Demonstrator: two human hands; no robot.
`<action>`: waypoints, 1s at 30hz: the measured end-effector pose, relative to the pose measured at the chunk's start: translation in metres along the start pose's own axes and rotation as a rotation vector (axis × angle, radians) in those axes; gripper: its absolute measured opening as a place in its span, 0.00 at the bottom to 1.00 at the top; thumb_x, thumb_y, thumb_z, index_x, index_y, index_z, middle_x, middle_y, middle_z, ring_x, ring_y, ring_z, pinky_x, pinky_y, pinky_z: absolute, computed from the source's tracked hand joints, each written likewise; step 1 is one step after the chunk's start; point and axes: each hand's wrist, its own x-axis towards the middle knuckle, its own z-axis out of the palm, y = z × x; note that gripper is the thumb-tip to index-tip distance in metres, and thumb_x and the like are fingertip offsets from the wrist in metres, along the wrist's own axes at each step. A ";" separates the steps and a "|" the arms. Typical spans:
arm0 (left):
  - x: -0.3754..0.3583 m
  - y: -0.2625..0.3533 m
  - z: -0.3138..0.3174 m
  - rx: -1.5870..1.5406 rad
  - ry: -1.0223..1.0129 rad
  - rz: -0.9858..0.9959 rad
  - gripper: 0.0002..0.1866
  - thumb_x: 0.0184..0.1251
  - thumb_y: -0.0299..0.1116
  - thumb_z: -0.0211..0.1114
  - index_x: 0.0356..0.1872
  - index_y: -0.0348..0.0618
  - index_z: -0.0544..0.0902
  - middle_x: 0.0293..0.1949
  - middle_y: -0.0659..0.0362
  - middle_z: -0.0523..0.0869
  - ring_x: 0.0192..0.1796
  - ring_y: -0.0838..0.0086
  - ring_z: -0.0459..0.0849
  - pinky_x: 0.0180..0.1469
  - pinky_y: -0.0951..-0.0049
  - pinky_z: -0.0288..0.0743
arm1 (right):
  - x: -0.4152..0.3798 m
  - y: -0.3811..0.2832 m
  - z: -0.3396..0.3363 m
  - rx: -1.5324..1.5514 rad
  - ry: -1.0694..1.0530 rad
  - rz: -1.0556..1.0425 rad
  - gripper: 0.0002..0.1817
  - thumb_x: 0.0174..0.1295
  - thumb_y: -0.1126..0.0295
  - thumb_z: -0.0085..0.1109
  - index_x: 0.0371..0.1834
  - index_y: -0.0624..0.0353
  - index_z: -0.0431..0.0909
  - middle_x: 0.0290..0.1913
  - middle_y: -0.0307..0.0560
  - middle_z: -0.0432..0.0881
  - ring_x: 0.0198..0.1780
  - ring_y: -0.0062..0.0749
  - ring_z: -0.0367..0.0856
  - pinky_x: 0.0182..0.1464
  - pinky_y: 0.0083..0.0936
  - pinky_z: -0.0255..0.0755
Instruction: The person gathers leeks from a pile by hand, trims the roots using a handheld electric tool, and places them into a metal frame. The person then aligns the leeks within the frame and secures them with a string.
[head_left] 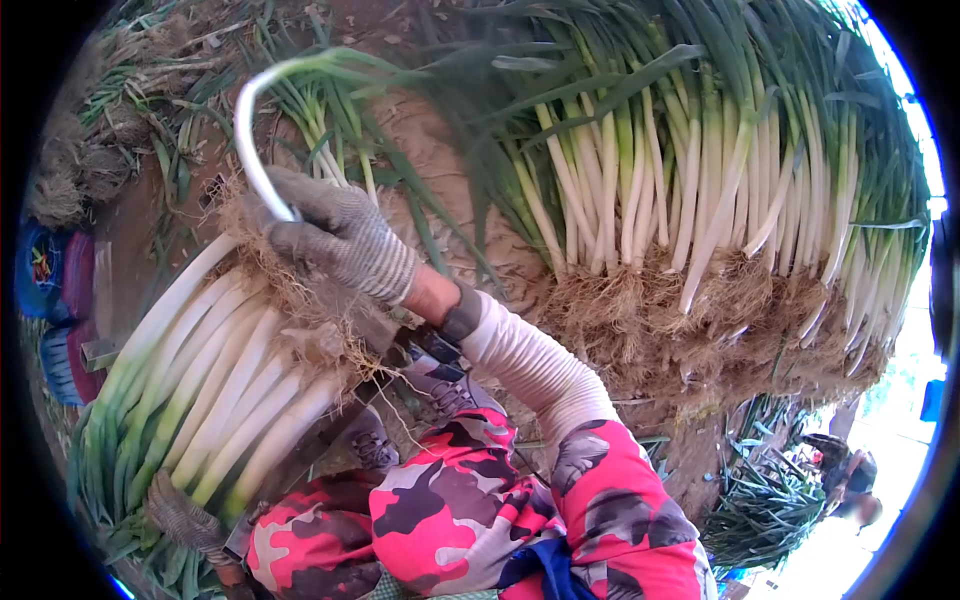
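1. The right hand [345, 240], in a dusty glove, is closed around the white end of one bent leek [243, 125]. The leek curves up and away to the far side, and its green top is blurry.
2. The left hand [185, 515] is well apart from the right one. It is on the near left, touching the left bunch of leeks [215, 365] by the green leaves. I can't tell if its fingers are holding on.
3. The bent leek could snap, because it curves so much. It could also slip away, because only one end is in the glove.
4. The roots [325, 325] of the left bunch are thin and messy, and the right hand is just beside them. They could snag the glove and pull other leeks along.
5. The left bunch could slide apart, because I see no string around it.
6. A shoe [370, 445] is close to the roots. If that foot moved, it could bump them.
7. The big pile of leeks [690, 180] on the far right lies loose, not in any box I can see.
8. At the left edge are a blue thing [40, 265] and, nearer, a blue and pink thing [65, 365]. They may be tubs or bags. The blue one shows small bright bits, but I can't tell if those are inside it or just a pattern.
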 end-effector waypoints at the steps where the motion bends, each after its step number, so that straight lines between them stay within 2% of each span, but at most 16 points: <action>1: -0.001 -0.002 0.003 -0.004 0.004 0.011 0.24 0.73 0.40 0.38 0.57 0.35 0.74 0.56 0.48 0.77 0.61 0.54 0.70 0.68 0.51 0.52 | 0.006 0.001 0.002 0.018 0.031 -0.017 0.27 0.63 0.74 0.54 0.67 0.60 0.64 0.30 0.35 0.76 0.27 0.15 0.72 0.28 0.15 0.69; 3: -0.003 -0.006 0.006 -0.016 0.011 0.027 0.24 0.73 0.41 0.38 0.58 0.36 0.73 0.56 0.48 0.76 0.62 0.54 0.70 0.68 0.50 0.53 | 0.017 0.006 0.003 0.106 0.128 0.035 0.26 0.63 0.75 0.54 0.66 0.62 0.65 0.30 0.35 0.76 0.27 0.14 0.71 0.28 0.16 0.69; 6: 0.014 0.014 -0.021 -0.026 -0.312 -0.212 0.24 0.73 0.41 0.37 0.59 0.36 0.73 0.56 0.48 0.76 0.62 0.54 0.70 0.68 0.50 0.53 | 0.024 0.086 -0.031 -0.691 0.207 0.171 0.26 0.61 0.70 0.54 0.63 0.65 0.65 0.28 0.50 0.81 0.28 0.39 0.80 0.32 0.30 0.74; 8: 0.000 0.003 -0.002 -0.011 -0.159 -0.139 0.24 0.74 0.41 0.36 0.59 0.36 0.73 0.56 0.48 0.76 0.62 0.53 0.70 0.68 0.49 0.52 | 0.000 0.167 -0.067 -1.023 0.091 0.351 0.27 0.58 0.67 0.53 0.62 0.61 0.66 0.38 0.62 0.81 0.38 0.56 0.82 0.40 0.43 0.76; 10: -0.002 -0.001 0.004 0.000 -0.090 -0.096 0.24 0.74 0.41 0.36 0.58 0.36 0.73 0.56 0.48 0.76 0.62 0.53 0.70 0.68 0.49 0.52 | -0.038 0.145 -0.081 -1.094 -0.099 0.652 0.28 0.56 0.66 0.54 0.62 0.59 0.66 0.47 0.66 0.79 0.48 0.57 0.79 0.50 0.48 0.73; 14: 0.000 0.003 -0.003 -0.019 -0.103 -0.090 0.24 0.74 0.40 0.37 0.59 0.36 0.73 0.57 0.47 0.75 0.62 0.53 0.69 0.68 0.49 0.52 | -0.084 0.084 -0.118 -1.334 0.118 0.744 0.25 0.54 0.67 0.56 0.57 0.62 0.71 0.52 0.62 0.78 0.55 0.54 0.76 0.57 0.43 0.69; 16: -0.003 -0.002 0.003 -0.015 -0.060 -0.054 0.23 0.74 0.38 0.38 0.59 0.37 0.73 0.57 0.47 0.75 0.62 0.53 0.70 0.69 0.50 0.52 | -0.127 0.085 -0.180 -1.482 0.132 0.348 0.22 0.54 0.68 0.56 0.54 0.63 0.74 0.52 0.60 0.77 0.52 0.55 0.75 0.53 0.42 0.70; 17: -0.001 0.000 -0.001 -0.003 -0.118 -0.099 0.22 0.74 0.38 0.38 0.58 0.37 0.73 0.56 0.47 0.76 0.62 0.53 0.70 0.69 0.50 0.52 | -0.146 0.088 -0.208 -1.726 0.246 0.354 0.22 0.54 0.70 0.56 0.53 0.64 0.73 0.52 0.60 0.74 0.51 0.55 0.73 0.52 0.44 0.70; 19: 0.003 0.005 -0.005 0.015 -0.235 -0.188 0.22 0.74 0.37 0.39 0.58 0.37 0.73 0.56 0.48 0.76 0.61 0.53 0.70 0.68 0.50 0.52 | -0.151 0.025 -0.228 -1.998 0.350 0.625 0.33 0.59 0.60 0.54 0.67 0.62 0.61 0.67 0.59 0.62 0.66 0.50 0.61 0.66 0.41 0.56; 20: 0.002 0.005 -0.004 0.011 -0.172 -0.149 0.21 0.74 0.36 0.39 0.58 0.37 0.73 0.56 0.48 0.76 0.61 0.53 0.70 0.68 0.50 0.53 | -0.161 0.013 -0.245 -2.267 0.355 0.785 0.39 0.60 0.53 0.53 0.71 0.61 0.54 0.72 0.57 0.55 0.69 0.49 0.55 0.69 0.38 0.51; 21: 0.001 0.004 0.000 0.009 -0.108 -0.110 0.21 0.74 0.36 0.40 0.58 0.37 0.73 0.56 0.48 0.76 0.61 0.54 0.70 0.68 0.50 0.53 | -0.168 -0.006 -0.253 -2.351 0.496 0.568 0.47 0.56 0.49 0.59 0.73 0.62 0.48 0.72 0.60 0.54 0.69 0.52 0.55 0.69 0.40 0.51; 23: -0.001 0.003 0.001 0.008 -0.081 -0.096 0.21 0.74 0.36 0.40 0.58 0.37 0.73 0.56 0.48 0.76 0.61 0.54 0.71 0.68 0.50 0.53 | -0.164 -0.025 -0.271 -2.049 0.764 0.886 0.57 0.49 0.44 0.65 0.74 0.63 0.44 0.71 0.64 0.54 0.70 0.56 0.55 0.69 0.43 0.54; 25: -0.002 0.004 0.000 0.008 -0.154 -0.146 0.21 0.74 0.36 0.40 0.58 0.37 0.73 0.56 0.49 0.76 0.61 0.54 0.71 0.68 0.50 0.53 | -0.157 -0.032 -0.272 -1.643 0.954 1.019 0.62 0.43 0.42 0.70 0.73 0.64 0.42 0.71 0.66 0.53 0.70 0.58 0.57 0.68 0.45 0.58; 26: -0.002 0.003 0.003 0.011 -0.115 -0.125 0.21 0.74 0.37 0.40 0.59 0.37 0.73 0.56 0.49 0.76 0.61 0.54 0.70 0.68 0.50 0.54 | -0.153 -0.034 -0.273 -1.574 0.981 1.143 0.65 0.41 0.41 0.72 0.73 0.66 0.41 0.70 0.68 0.53 0.69 0.57 0.60 0.67 0.44 0.61; 29: -0.007 -0.002 0.013 0.019 -0.020 -0.063 0.22 0.75 0.38 0.40 0.59 0.37 0.73 0.57 0.49 0.76 0.62 0.54 0.70 0.67 0.50 0.54 | -0.144 -0.038 -0.248 -1.575 0.984 1.179 0.67 0.40 0.42 0.73 0.73 0.66 0.38 0.71 0.70 0.52 0.69 0.56 0.61 0.67 0.42 0.61; 30: -0.006 -0.003 0.011 0.015 0.000 -0.033 0.22 0.75 0.38 0.40 0.59 0.37 0.73 0.57 0.49 0.75 0.62 0.54 0.70 0.67 0.50 0.54 | -0.145 -0.040 -0.251 -1.453 0.966 1.203 0.67 0.39 0.44 0.75 0.73 0.68 0.38 0.69 0.72 0.57 0.68 0.57 0.63 0.66 0.39 0.63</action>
